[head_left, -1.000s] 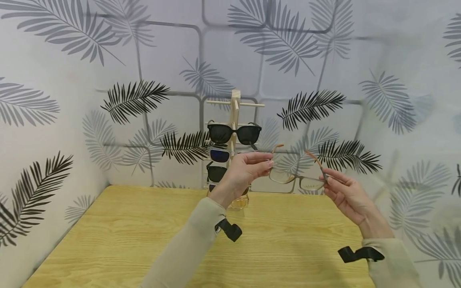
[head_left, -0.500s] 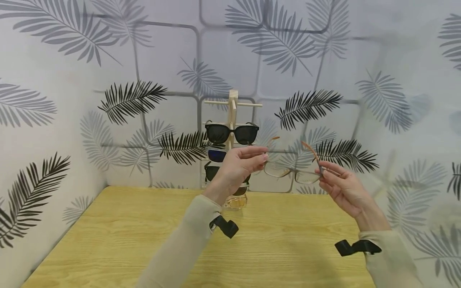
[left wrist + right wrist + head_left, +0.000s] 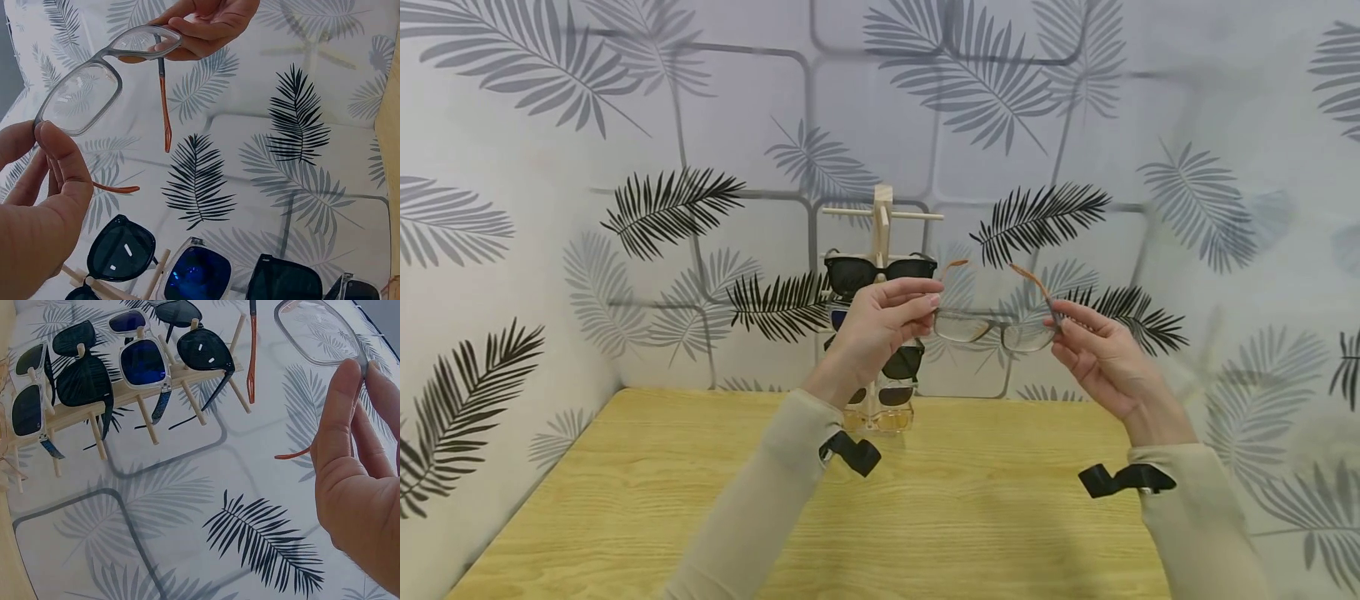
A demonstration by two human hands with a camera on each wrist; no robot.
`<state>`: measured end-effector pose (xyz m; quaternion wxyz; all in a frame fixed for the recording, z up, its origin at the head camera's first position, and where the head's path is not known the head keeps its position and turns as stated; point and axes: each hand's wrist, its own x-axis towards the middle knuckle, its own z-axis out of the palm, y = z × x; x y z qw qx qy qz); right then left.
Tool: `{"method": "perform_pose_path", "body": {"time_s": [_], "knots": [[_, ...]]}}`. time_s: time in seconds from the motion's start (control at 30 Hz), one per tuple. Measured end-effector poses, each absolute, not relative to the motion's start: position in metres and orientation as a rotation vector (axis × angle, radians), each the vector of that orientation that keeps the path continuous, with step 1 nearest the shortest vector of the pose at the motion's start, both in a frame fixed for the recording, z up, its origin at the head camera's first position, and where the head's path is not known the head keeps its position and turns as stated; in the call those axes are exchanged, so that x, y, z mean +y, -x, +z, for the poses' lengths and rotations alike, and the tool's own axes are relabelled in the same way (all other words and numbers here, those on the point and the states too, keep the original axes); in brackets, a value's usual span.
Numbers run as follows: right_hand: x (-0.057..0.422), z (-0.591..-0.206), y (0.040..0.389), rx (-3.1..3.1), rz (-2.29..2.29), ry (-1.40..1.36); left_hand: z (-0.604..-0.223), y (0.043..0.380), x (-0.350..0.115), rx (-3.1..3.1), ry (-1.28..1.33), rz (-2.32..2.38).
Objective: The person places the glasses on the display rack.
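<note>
Between my two hands hangs a pair of clear-lens eyeglasses (image 3: 996, 325) with a grey frame and orange temple tips, its temples unfolded and pointing away from me. My left hand (image 3: 880, 329) pinches the left hinge corner between thumb and fingers; the left wrist view shows this grip close up on the eyeglasses (image 3: 84, 94). The opposite corner is pinched by my right hand (image 3: 1101, 358), seen also in the right wrist view. Just behind my left hand stands a wooden eyewear rack (image 3: 882, 221), partly covered by it. Black sunglasses (image 3: 850, 273) sit high on the rack.
Lower on the rack are blue-lens sunglasses (image 3: 145, 362), more dark sunglasses (image 3: 84, 380) and yellow-lens glasses (image 3: 891, 418). The rack's top rod (image 3: 917, 217) bears no glasses. A yellow wood-grain table (image 3: 970, 500) lies below, with leaf-patterned walls behind and beside it.
Both hands have risen with the eyeglasses and shifted slightly left, bringing them up toward the level of the black sunglasses. Both grips stay the same.
</note>
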<state>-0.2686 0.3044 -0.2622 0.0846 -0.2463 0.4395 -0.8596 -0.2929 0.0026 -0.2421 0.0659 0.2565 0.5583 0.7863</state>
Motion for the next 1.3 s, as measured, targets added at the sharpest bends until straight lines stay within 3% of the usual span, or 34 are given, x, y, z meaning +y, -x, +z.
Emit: {"method": "perform_pose_path", "body": {"time_s": [1.3], "knots": [[0.237, -0.191, 0.297, 1.405, -2.507, 0.583, -0.201, 0.306, -0.056, 1.494, -0.815, 2.628]]}}
